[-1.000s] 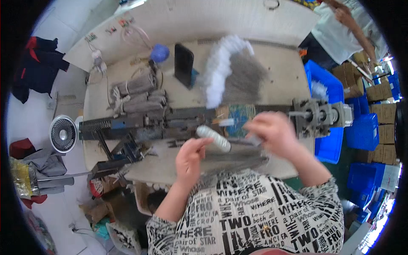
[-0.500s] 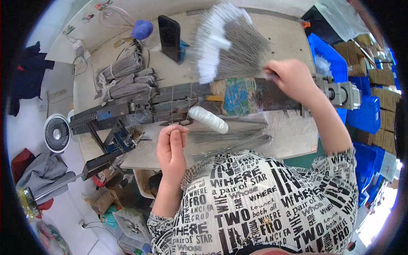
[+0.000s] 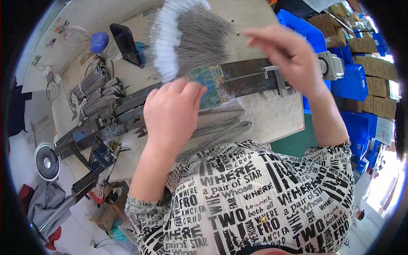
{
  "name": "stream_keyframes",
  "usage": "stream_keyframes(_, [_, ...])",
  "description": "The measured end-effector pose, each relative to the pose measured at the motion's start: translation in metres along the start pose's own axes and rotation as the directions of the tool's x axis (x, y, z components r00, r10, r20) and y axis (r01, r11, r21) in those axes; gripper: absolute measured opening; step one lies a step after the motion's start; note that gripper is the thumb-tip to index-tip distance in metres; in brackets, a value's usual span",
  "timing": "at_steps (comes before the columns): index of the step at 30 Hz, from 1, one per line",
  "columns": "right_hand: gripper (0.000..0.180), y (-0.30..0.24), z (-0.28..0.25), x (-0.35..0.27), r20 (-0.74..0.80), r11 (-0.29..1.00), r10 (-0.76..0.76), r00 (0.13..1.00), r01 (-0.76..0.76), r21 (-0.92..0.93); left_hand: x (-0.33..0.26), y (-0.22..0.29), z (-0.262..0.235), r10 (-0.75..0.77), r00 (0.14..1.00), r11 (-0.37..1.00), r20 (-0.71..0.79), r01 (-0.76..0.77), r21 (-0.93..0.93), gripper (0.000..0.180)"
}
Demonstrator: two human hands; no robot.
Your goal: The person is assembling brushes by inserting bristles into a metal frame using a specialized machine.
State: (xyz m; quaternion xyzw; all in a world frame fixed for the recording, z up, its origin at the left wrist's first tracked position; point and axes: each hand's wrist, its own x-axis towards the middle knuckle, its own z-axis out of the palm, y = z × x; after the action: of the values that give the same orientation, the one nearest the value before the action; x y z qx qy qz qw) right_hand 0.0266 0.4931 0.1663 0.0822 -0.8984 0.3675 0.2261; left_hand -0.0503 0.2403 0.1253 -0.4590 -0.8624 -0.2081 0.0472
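My left hand [image 3: 171, 112] is over the long dark metal rail [image 3: 246, 76], fingers curled together and palm down. Whatever it may hold is hidden beneath it. Beyond it, thin grey wire-like strands [image 3: 204, 38] lie fanned out, with white material [image 3: 166, 38] along their left side. My right hand [image 3: 287, 53], blurred by motion, hovers above the rail's right part with fingers stretched out and nothing visible in them. A blue and tan patch [image 3: 212, 83] covers the rail between the hands. More grey strands [image 3: 221, 123] lie on the near side of the rail.
Tied bundles of grey strands [image 3: 95, 85] sit at the table's left. Behind them stand a dark phone [image 3: 124, 43] and a purple-blue rounded object [image 3: 99, 42]. Blue crates [image 3: 348, 80] and cardboard boxes [image 3: 376, 66] are stacked on the right. A small fan [image 3: 46, 161] is at left.
The view has shifted. My left hand has moved up and right, onto the rail, and turned palm down. My right hand's pinched fingers have stretched out. The white roll near the rail no longer shows.
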Motion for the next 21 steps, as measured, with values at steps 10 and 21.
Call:
stream_keyframes(10, [0.012, -0.024, 0.132, 0.017, 0.426, 0.951, -0.173, 0.888, 0.263, -0.162, -0.096, -0.046, -0.014, -0.301, 0.907, 0.949, -0.294, 0.315, -0.003, 0.015])
stream_keyframes(21, [0.025, -0.024, 0.132, 0.028, 0.526, 0.996, -0.089, 0.846, 0.068, 0.059, -0.079, 0.008, 0.049, -0.547, 0.754, -0.066, 0.363, 0.393, -0.917, 0.038])
